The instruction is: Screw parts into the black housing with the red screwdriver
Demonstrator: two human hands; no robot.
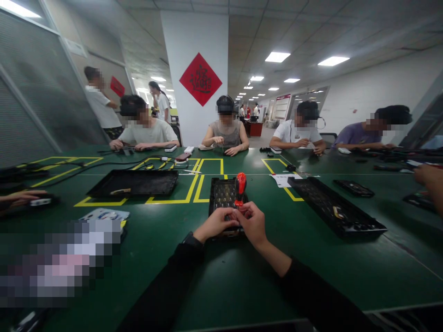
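A black open tray [224,191] lies in front of me, its bottom dotted with many small shiny pieces too small to name. A screwdriver [241,186] with a red and black handle stands nearly upright over the tray's right side. My right hand [254,223] is closed just below that handle, with the fingers round the place where the shaft goes down; the shaft itself is hidden. Against it, my left hand [218,222] is bent over the near part of the tray, thumb and fingers pinched together. Whatever lies between the left fingertips cannot be made out.
To the left lies a wide black tray [138,182], to the right a long black one [335,207]. A paper sheet [282,180], cables [114,166] and a blurred package [69,263] lie on the green table [221,290]. Several people sit opposite; co-workers' hands reach in from both sides.
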